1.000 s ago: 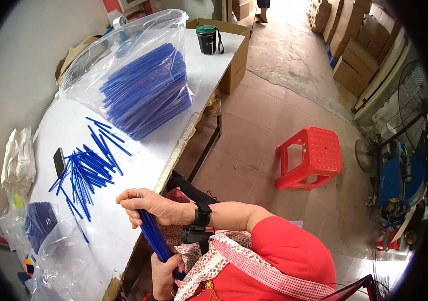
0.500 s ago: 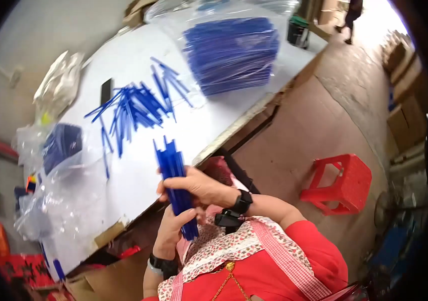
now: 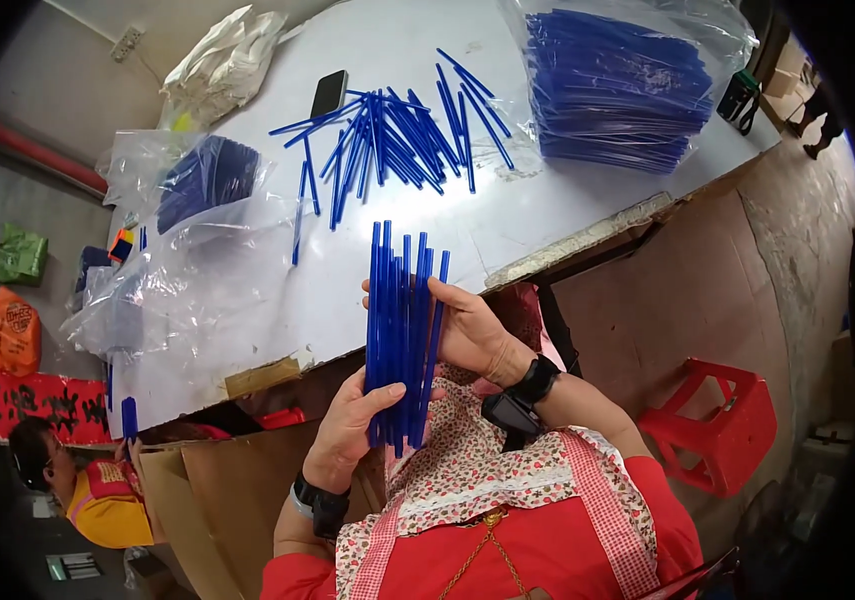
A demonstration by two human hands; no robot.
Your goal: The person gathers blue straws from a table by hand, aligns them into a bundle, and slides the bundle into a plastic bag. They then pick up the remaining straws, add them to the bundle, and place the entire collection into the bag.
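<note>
I see a bundle of blue sticks [image 3: 402, 335] held upright in front of my chest, just off the near edge of the white surface [image 3: 547, 210]. My left hand [image 3: 352, 425] is wrapped around the lower part of the bundle, thumb across the front, fingers closed behind it. My right hand [image 3: 472, 330] grips the bundle from the right side at mid-height, fingers curled against the sticks, thumb lying along their front. The upper stick ends are uneven, some standing higher than others.

On the surface, well apart from the bundle, lies a loose scatter of blue sticks [image 3: 397, 135], fanned out in several directions. Just left of that scatter rests a dark phone [image 3: 328, 93]. Far right on the surface sits a clear bag packed with blue sticks [image 3: 612, 85]. At the left edge are crumpled clear plastic bags [image 3: 197, 290], one holding a dark blue stack [image 3: 202, 180]. A red plastic stool [image 3: 722, 425] stands on the floor to my right. Another person [image 3: 87, 485] is at lower left, below the surface.
</note>
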